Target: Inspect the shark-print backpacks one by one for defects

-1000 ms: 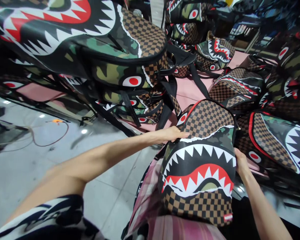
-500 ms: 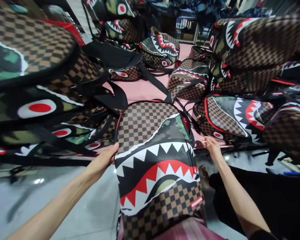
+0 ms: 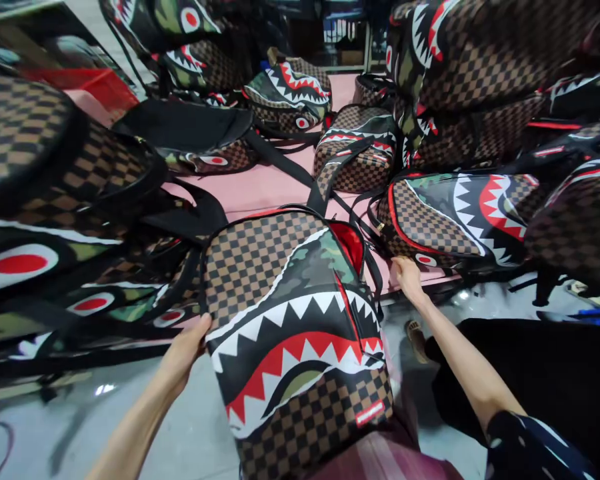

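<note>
A brown checkered backpack (image 3: 290,333) with a shark mouth and camouflage print lies across my lap, top end pointing away. Its zip gapes at the upper right and shows a red lining (image 3: 351,241). My left hand (image 3: 186,350) grips the bag's left edge with the thumb on the front. My right hand (image 3: 406,277) is closed near the bag's upper right side; what its fingers hold is hidden.
Several backpacks of the same print lie on a pink table (image 3: 265,187) ahead, piled high at left (image 3: 55,220) and right (image 3: 485,73). A black strap (image 3: 285,163) crosses the table. Grey floor (image 3: 40,427) lies at the lower left.
The view has swung left to right. The backpack has turned slightly and its red-lined opening now shows. My left hand slid from the bag's top down to its left edge.
</note>
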The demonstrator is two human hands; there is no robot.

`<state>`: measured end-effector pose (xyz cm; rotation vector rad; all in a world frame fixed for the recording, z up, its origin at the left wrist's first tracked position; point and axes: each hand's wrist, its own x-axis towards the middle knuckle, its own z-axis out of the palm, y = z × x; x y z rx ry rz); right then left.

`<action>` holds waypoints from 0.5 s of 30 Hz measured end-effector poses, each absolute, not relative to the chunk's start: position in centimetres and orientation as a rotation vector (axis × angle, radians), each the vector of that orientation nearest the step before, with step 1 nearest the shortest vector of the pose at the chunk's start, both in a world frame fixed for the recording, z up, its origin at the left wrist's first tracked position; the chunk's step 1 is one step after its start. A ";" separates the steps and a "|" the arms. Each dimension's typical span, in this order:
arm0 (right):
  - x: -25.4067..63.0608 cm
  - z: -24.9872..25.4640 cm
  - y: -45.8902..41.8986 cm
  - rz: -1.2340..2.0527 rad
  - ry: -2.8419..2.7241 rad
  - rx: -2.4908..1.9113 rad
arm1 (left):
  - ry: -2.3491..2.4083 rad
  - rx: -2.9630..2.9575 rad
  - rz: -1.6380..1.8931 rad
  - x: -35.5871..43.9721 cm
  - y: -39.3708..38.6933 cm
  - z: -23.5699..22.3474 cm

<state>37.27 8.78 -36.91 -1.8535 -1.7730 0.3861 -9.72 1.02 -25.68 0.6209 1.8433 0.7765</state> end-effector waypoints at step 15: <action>32.8 -35.6 10.9 0.576 -1.581 -1.981 | 1.943 0.643 0.941 -8.0 0.7 -25.7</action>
